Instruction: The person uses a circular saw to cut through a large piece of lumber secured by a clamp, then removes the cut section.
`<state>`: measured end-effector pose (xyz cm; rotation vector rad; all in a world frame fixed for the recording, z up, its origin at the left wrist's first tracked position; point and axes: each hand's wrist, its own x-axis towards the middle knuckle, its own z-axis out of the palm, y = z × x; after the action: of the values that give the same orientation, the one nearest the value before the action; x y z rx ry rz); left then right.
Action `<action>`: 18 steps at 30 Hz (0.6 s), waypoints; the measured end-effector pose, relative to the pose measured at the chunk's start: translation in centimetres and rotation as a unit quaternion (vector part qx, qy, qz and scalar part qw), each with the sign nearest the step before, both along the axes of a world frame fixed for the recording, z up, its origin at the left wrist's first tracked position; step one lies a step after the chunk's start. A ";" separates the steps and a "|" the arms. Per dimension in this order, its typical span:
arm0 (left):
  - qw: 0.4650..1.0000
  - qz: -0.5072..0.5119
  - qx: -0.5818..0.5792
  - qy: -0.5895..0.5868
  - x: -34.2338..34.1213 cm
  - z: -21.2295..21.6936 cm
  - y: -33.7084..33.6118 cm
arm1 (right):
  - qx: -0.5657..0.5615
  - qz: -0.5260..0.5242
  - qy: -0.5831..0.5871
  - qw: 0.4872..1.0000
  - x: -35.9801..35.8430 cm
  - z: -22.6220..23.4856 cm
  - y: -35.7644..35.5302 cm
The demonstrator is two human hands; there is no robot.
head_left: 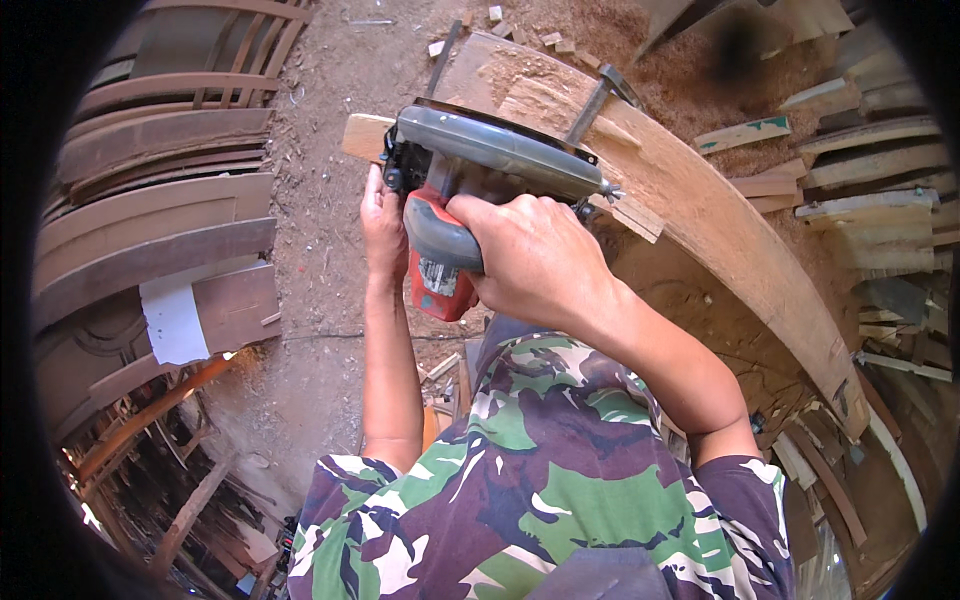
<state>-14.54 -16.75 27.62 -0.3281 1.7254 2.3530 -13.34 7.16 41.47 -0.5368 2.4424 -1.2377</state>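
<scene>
A circular saw [500, 150] with a grey guard and a red motor housing [430, 295] is in front of me. My right hand [545, 250] is wrapped round its rear handle. Just left of the saw, a short light piece of wood [366, 136] sticks out from under it. My left hand [384, 225] is raised under that end, thumb against its lower edge; the saw hides most of the other fingers. Beyond and right of the saw, a long curved plank [740, 230] carries sawdust and a metal clamp [590, 105].
Stacked curved boards and wooden panels [165, 240] line the left side, with a white sheet [175, 322] among them. More boards and offcuts [865, 180] are piled at right. Small wood blocks [565, 45] and sawdust lie on the ground at the far side.
</scene>
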 end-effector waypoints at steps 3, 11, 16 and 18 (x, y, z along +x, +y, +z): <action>0.999 0.037 0.016 0.019 1.9 1.6 -0.8 | 0.022 0.029 -0.021 0.999 1.9 2.2 -1.6; 0.993 0.082 -0.089 0.002 15.7 1.9 -3.4 | 0.037 0.092 -0.057 0.993 10.9 5.9 -3.2; 0.986 0.095 -0.137 -0.024 20.6 3.9 -5.6 | 0.014 0.033 -0.092 0.995 16.1 6.6 -5.5; 0.983 0.106 -0.144 -0.035 22.3 4.2 -7.4 | -0.010 0.012 -0.091 0.996 17.9 7.3 -7.0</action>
<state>7.78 -24.18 31.80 -0.6625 2.0912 2.1905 4.56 0.21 48.79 -0.4373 2.2675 -1.2448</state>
